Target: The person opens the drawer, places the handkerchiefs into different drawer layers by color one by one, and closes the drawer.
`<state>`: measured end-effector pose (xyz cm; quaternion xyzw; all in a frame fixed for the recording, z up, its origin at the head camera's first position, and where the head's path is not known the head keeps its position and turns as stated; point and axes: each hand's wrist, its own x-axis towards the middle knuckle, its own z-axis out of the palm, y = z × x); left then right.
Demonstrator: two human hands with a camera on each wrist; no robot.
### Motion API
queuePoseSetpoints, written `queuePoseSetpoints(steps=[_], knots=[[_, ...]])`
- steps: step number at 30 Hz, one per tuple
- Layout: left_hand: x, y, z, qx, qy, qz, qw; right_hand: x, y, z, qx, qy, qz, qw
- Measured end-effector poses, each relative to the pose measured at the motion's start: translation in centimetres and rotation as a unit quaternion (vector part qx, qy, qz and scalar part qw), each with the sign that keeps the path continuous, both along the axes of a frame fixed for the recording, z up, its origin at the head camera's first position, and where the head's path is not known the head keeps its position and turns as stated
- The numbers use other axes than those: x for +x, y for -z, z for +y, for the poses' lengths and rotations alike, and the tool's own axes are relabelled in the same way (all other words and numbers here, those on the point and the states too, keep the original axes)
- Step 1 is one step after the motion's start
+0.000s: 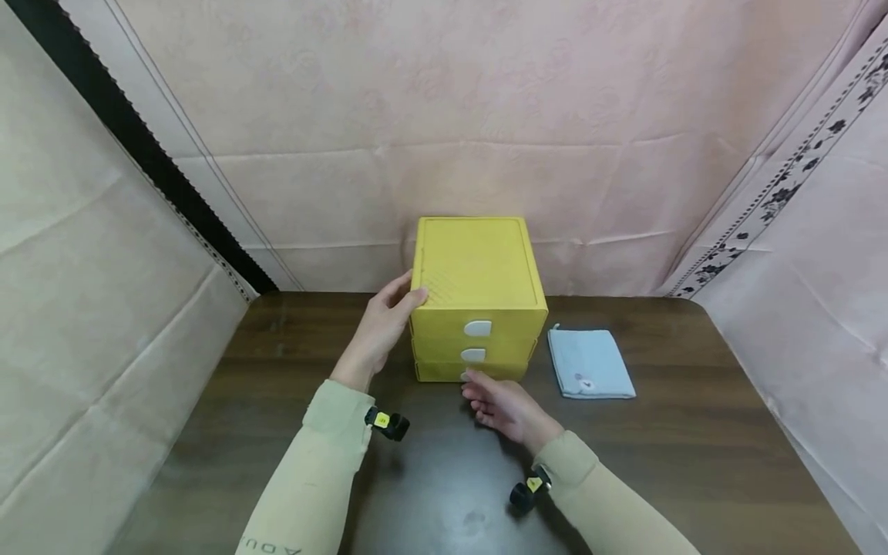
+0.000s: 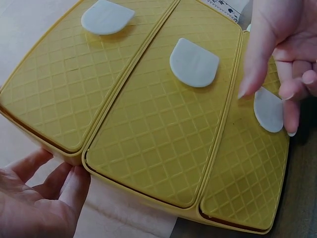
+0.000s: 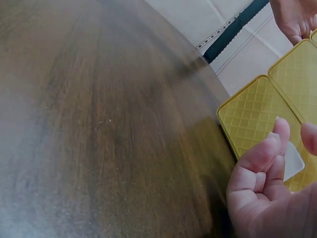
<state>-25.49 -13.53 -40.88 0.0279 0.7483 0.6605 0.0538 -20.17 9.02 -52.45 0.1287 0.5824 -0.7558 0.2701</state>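
Note:
A yellow three-drawer box (image 1: 479, 262) stands at the back of the table, each drawer front bearing a rounded white handle. At its left side, my left hand (image 1: 380, 327) holds the upper front corner, thumb over the top edge and fingers against the side. The left wrist view shows those fingertips (image 2: 74, 178) right at the box's edge. My right hand (image 1: 509, 408) is in front of the bottom drawer, fingers loosely bent. Its thumb and fingers stand apart on either side of the bottom white handle (image 2: 269, 110), which they partly hide in the right wrist view.
A folded light-blue cloth (image 1: 591, 364) with a small loop lies on the dark wooden table (image 1: 444, 493), right of the box. Pale fabric (image 1: 499, 92) hangs behind the table and along both sides. Each wrist wears a small black camera.

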Motion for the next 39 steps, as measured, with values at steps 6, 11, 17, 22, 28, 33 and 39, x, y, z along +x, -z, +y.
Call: queuePoseSetpoints(steps=[6, 11, 17, 22, 28, 33, 39], knots=[[0.2, -0.1, 0.3, -0.006, -0.003, 0.001, 1.0, -0.1, 0.5, 0.3, -0.001, 0.023, -0.004, 0.9997], [0.3, -0.6, 0.5, 0.0, -0.005, 0.014, 0.9999, -0.3, 0.6, 0.4, -0.002, 0.025, 0.005, 0.9997], [0.1, -1.0, 0.7, -0.004, -0.005, 0.013, 0.9999, -0.5, 0.4, 0.5, 0.002, 0.018, 0.01, 0.9998], [-0.2, -1.0, 0.6, -0.003, -0.007, 0.015, 0.9999, -0.7, 0.2, 0.4, 0.007, 0.013, 0.019, 0.9997], [-0.1, -0.2, 0.5, 0.0, -0.009, -0.004, 0.9999, -0.5, 0.8, 0.3, 0.008, 0.002, 0.017, 0.9998], [0.1, 0.0, 0.3, -0.001, -0.019, 0.002, 0.9998, -0.6, 1.1, 0.1, 0.01, -0.003, 0.025, 0.9996], [0.3, -0.2, 0.6, 0.007, -0.018, -0.006, 0.9998, -0.4, 1.0, 0.1, 0.017, -0.001, 0.017, 0.9997]])
